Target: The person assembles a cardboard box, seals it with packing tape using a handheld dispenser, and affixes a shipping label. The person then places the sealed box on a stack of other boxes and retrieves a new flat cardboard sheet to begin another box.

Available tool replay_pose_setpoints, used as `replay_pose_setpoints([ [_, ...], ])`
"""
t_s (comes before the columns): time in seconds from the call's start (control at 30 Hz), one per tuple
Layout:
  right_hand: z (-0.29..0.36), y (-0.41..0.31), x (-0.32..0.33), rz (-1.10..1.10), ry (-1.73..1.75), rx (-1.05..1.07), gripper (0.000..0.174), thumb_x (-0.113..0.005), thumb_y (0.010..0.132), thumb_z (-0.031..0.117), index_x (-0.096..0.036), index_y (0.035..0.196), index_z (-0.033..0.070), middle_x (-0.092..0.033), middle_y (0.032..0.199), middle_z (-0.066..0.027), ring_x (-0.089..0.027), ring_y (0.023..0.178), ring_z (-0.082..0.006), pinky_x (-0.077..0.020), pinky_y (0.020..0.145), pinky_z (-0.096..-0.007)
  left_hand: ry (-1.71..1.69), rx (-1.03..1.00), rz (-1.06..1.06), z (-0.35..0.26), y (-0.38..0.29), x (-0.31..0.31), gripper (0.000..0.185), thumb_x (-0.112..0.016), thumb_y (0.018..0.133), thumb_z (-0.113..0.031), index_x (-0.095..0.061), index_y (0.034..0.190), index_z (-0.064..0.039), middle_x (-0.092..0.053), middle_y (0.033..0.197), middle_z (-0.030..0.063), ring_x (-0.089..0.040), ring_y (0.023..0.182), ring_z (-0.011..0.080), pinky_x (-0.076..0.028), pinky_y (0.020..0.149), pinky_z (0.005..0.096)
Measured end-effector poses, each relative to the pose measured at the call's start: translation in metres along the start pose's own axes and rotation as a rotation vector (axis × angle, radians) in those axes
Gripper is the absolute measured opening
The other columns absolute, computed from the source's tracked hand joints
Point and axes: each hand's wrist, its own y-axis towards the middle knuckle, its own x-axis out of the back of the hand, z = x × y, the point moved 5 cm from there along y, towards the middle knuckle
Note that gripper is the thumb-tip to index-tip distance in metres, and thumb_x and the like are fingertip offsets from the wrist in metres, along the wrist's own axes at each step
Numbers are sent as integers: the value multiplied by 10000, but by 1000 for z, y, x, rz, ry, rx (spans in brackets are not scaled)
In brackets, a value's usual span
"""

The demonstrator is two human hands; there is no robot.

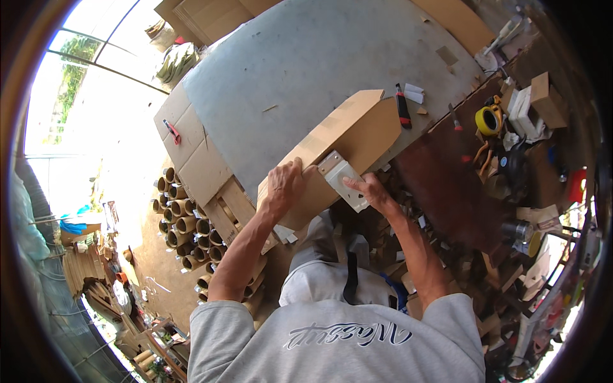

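Observation:
A long, folded piece of brown corrugated cardboard [330, 127] with angled corners lies across the near edge of the grey worktable [268, 62]. My left hand [286, 184] presses on its near left part, thumb and fingers over the top edge. In my right hand [372, 190] is a pale metal plate [345, 179] with holes and rivets, gripped at its lower right side. The plate's upper end rests against the side of the cardboard; whether it is hooked over it I cannot tell. Beyond the cardboard's far right end lies a black and red utility knife [403, 106].
A red cutter [171, 132] lies on a cardboard sheet [191, 143] at the left. Stacked cardboard tubes [184, 225] stand below it. To the right are a yellow tape roll [487, 120], orange-handled pliers [482, 155] and a brown board [440, 191]. Cardboard scraps litter the floor.

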Motion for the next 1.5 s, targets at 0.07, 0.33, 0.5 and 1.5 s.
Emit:
replay_pose_setpoints([
  [0.07, 3, -3, -3, 28, 5, -10, 527, -675, 945, 411, -667, 1239, -25, -684, 1122, -74, -600, 1052, -184, -461, 962, -326, 51, -11, 84, 6, 5, -6, 467, -551, 1036, -430, -653, 928, 12, -703, 791, 271, -705, 759, 459, -550, 719, 551],
  [0.33, 13, 6, 2, 91, -65, -96, 451, -641, 966, 411, -690, 1123, -8, -666, 965, -28, -574, 891, -127, -463, 835, -311, 7, -49, 96, 26, 22, 3, 394, -512, 1058, -399, -688, 992, -52, -656, 722, 263, -667, 747, 482, -520, 694, 573],
  [0.5, -2, -39, 15, 37, -66, -159, 500, -674, 924, 459, -733, 931, -38, -695, 779, -76, -637, 749, -153, -503, 722, -344, -161, 38, 113, 49, 43, 36, 496, -535, 1059, -449, -719, 922, -9, -645, 742, 267, -624, 689, 453, -512, 682, 496],
  [1.5, -66, -22, -11, -77, 136, -242, 418, -728, 929, 350, -738, 1130, -16, -744, 980, -58, -657, 877, -149, -522, 800, -326, -482, 166, 172, 83, 52, -46, 467, -546, 1043, -419, -743, 1047, 4, -719, 1067, 266, -705, 996, 386, -523, 900, 441],
])
